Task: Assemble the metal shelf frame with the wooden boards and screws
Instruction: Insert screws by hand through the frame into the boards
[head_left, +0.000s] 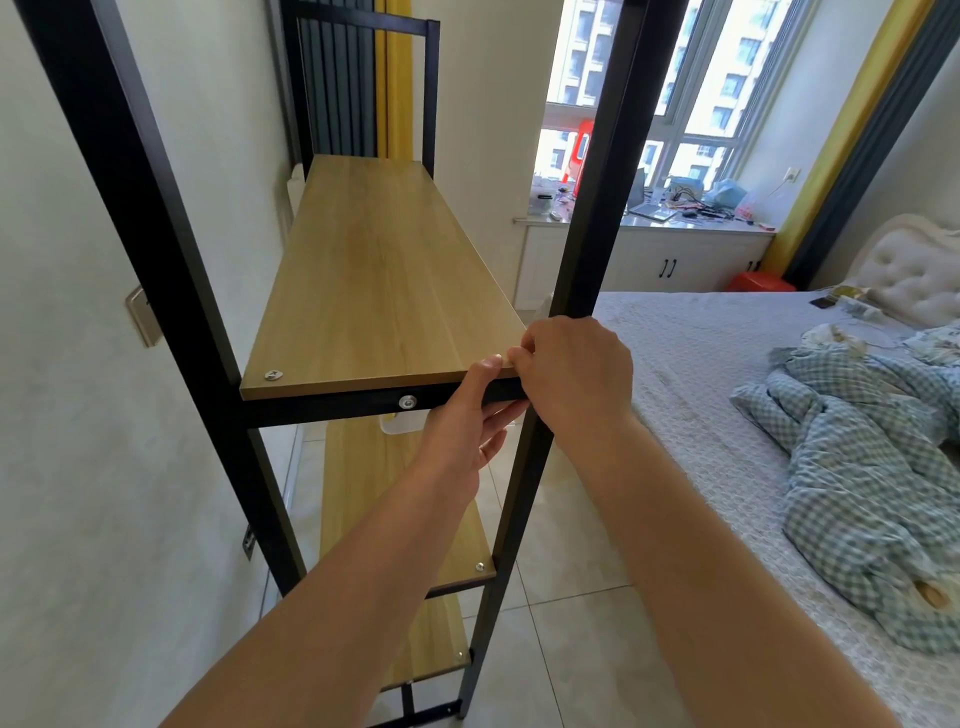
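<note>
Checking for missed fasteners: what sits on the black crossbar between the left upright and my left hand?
In the head view, one silver bolt head on the crossbar; otherwise bare metal between the left upright and the left hand.

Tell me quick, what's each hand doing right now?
Left hand: grips the black crossbar under the top board.
Right hand: fingers pinched at the board's near right corner; what they hold cannot be told.

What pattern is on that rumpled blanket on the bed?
The blanket has a blue-and-white check pattern, seen clearly in the head view, at the right.

Wooden boards (384, 275): three. Visible screws (274, 374): five. Hands (571, 379): two.
</note>
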